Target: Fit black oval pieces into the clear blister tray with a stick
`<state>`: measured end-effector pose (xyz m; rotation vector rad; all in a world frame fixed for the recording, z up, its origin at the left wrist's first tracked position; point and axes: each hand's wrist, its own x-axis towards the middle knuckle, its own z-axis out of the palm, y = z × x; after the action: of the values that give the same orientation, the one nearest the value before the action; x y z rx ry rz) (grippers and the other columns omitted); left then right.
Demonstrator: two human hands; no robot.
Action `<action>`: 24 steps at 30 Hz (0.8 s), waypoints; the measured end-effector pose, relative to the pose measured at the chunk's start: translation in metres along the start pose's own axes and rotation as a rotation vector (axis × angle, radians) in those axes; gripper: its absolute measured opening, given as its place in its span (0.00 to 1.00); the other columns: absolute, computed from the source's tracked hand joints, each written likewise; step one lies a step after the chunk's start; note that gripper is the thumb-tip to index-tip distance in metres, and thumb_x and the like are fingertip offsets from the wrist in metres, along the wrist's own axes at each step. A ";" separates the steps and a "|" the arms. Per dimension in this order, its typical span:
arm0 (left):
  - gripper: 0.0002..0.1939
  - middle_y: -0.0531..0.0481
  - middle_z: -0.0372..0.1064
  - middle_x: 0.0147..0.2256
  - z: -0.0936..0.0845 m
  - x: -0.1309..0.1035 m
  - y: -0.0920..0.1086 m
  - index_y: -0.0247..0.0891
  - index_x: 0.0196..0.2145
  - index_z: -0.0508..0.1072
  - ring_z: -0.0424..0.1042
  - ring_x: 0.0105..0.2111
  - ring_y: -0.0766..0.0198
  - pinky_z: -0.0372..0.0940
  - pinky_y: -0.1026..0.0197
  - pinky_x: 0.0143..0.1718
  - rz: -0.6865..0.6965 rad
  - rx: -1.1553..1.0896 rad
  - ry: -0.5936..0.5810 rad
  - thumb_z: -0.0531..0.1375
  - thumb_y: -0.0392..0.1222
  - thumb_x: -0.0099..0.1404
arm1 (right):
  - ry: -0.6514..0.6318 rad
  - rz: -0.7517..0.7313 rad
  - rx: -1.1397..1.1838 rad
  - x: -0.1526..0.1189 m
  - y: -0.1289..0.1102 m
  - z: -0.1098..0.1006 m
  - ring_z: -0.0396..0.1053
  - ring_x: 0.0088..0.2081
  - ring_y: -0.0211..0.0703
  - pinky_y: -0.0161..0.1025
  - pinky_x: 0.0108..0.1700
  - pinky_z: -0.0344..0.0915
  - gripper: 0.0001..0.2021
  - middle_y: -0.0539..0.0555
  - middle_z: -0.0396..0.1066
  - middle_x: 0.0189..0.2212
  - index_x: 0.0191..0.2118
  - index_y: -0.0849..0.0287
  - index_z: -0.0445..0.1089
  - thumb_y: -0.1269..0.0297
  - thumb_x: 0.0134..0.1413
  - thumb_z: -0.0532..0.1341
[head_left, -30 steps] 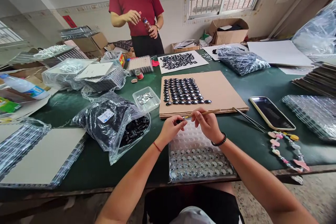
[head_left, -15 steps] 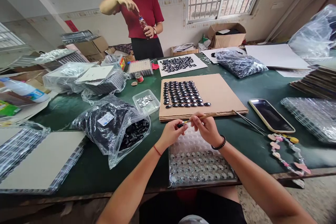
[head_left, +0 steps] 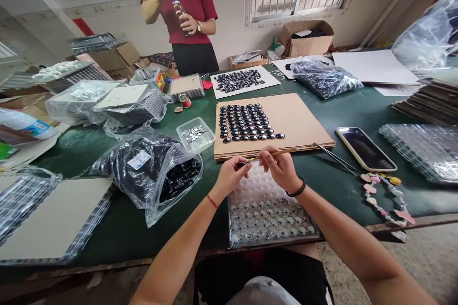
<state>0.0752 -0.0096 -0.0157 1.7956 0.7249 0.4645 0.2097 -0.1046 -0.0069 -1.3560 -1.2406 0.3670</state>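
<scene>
My left hand (head_left: 229, 174) pinches a small glossy black piece (head_left: 242, 165) between thumb and fingertips. In my right hand (head_left: 281, 170) is a thin brush (head_left: 283, 152) with a wooden handle, its tip at the black piece. Below both hands lies a clear plastic tray (head_left: 274, 221), with round clear parts in its nearer rows. Just beyond them, rows of oval black pieces (head_left: 246, 121) rest on stacked brown cardboard (head_left: 300, 121). An open plastic bag (head_left: 143, 176) of black pieces and a clear box (head_left: 209, 140) of small metal discs stand to the left.
Tweezers (head_left: 336, 157) lean on the cardboard's right corner, near a phone (head_left: 365, 149) and a beaded string (head_left: 370, 189). A small red jar (head_left: 185, 101) stands beyond the clear box. Across the table, a person in a red top (head_left: 196, 0) holds a bottle (head_left: 178, 8).
The view has shifted slightly. My hands stay close together, and the black piece is turned a little against the brush tip. Across the table, the person has raised the upper hand beside the bottle.
</scene>
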 end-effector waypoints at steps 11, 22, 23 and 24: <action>0.16 0.53 0.66 0.19 0.000 -0.001 0.002 0.34 0.32 0.69 0.62 0.18 0.70 0.54 0.69 0.20 0.009 0.011 -0.028 0.58 0.51 0.55 | -0.015 -0.017 -0.024 0.000 -0.003 -0.002 0.60 0.17 0.32 0.31 0.20 0.56 0.13 0.48 0.64 0.18 0.30 0.60 0.63 0.58 0.60 0.48; 0.16 0.52 0.67 0.19 0.001 0.000 -0.001 0.34 0.30 0.68 0.63 0.18 0.69 0.53 0.69 0.19 -0.007 0.012 0.008 0.59 0.52 0.53 | -0.009 -0.010 -0.020 0.000 -0.001 -0.001 0.59 0.17 0.32 0.31 0.20 0.56 0.14 0.48 0.64 0.19 0.31 0.60 0.63 0.57 0.59 0.48; 0.17 0.51 0.68 0.20 0.001 0.000 -0.002 0.34 0.31 0.68 0.63 0.19 0.69 0.53 0.68 0.20 -0.008 0.009 0.006 0.60 0.52 0.53 | -0.007 -0.015 -0.012 -0.001 -0.001 -0.001 0.59 0.17 0.32 0.31 0.20 0.56 0.14 0.48 0.63 0.19 0.30 0.60 0.63 0.57 0.59 0.48; 0.18 0.51 0.68 0.21 0.001 0.000 -0.002 0.34 0.32 0.69 0.64 0.19 0.68 0.54 0.68 0.20 -0.005 0.010 0.003 0.60 0.52 0.52 | -0.006 -0.020 -0.006 -0.001 -0.002 -0.001 0.59 0.17 0.32 0.31 0.20 0.56 0.14 0.48 0.63 0.19 0.30 0.60 0.63 0.58 0.59 0.49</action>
<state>0.0756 -0.0100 -0.0178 1.8024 0.7352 0.4615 0.2093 -0.1063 -0.0056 -1.3481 -1.2598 0.3536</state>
